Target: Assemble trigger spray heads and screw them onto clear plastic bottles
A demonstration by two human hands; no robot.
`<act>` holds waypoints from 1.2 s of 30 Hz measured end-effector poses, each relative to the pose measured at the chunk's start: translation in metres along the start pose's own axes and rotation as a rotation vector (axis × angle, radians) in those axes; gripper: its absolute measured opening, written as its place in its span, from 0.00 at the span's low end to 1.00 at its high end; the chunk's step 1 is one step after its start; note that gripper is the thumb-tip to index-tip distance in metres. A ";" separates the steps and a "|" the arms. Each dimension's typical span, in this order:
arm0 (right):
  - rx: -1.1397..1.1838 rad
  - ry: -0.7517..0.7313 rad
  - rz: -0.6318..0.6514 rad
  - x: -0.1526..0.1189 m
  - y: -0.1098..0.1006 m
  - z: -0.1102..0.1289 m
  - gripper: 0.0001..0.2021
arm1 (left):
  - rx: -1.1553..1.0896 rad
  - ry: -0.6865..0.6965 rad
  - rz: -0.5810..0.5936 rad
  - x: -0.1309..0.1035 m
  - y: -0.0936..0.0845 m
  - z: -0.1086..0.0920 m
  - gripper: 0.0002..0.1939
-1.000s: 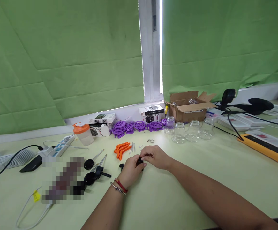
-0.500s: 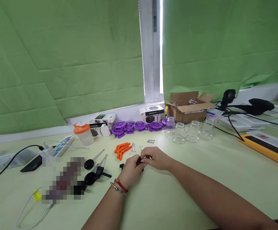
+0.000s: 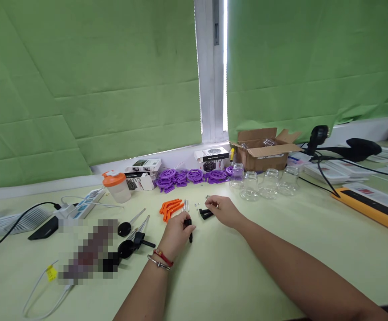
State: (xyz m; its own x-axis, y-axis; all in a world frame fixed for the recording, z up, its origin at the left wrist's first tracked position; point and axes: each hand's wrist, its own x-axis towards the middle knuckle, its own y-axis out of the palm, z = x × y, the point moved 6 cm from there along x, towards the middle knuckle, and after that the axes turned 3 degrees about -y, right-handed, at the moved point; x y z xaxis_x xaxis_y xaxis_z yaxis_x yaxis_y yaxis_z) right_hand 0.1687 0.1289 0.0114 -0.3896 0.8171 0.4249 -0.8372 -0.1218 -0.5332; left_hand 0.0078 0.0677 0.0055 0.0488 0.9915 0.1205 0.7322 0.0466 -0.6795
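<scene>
While the left hand [image 3: 175,232] pinched one small black part [image 3: 189,224] between thumb and fingertips just above the table [image 3: 280,249], the right hand [image 3: 223,210] hovered near a second black piece [image 3: 206,214] lying on the surface, its fingertips drawn together; whether they gripped anything I could not tell. Nearby lay a bunch of orange clips [image 3: 170,207], too overlapped to count, and one small spring [image 3: 209,196], with four clear glass jars [image 3: 263,183] and one open cardboard box [image 3: 263,149] farther back.
</scene>
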 end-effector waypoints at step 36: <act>-0.325 -0.075 0.135 0.005 0.000 -0.025 0.11 | 0.534 -0.096 -0.011 0.001 -0.028 0.020 0.07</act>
State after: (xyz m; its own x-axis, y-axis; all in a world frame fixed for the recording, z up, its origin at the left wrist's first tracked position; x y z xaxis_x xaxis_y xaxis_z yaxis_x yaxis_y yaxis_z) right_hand 0.1763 0.1467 -0.0045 -0.5259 0.7607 0.3805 -0.6149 -0.0308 -0.7880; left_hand -0.0260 0.0699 0.0098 -0.0377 0.9961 0.0797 0.2842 0.0871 -0.9548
